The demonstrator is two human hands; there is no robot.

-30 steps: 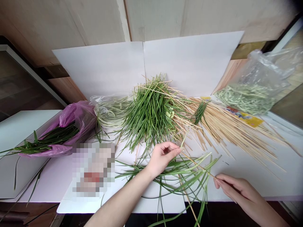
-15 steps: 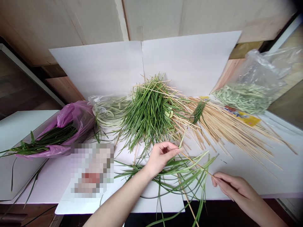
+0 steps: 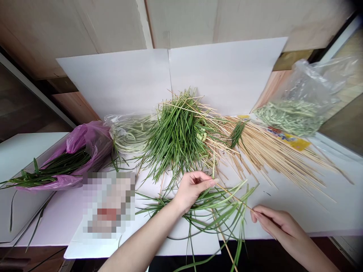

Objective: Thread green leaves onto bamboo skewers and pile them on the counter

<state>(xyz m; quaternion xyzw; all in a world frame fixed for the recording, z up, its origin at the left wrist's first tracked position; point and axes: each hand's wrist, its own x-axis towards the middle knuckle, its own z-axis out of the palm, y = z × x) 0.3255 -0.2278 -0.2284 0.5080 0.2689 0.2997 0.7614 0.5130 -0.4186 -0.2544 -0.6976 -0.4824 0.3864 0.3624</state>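
Here's the left hand (image 3: 193, 190), fingers curled in, thumb pressed against them, pinching a bunch of long green leaves (image 3: 215, 211) that fan out below it across the white board (image 3: 181, 241). A thin bamboo skewer (image 3: 235, 197) runs from that pinch over the leaves to the right hand (image 3: 279, 226), its fingertips pressed together on the far end. Just beyond sits a green heap (image 3: 178, 139) bristling with skewers.
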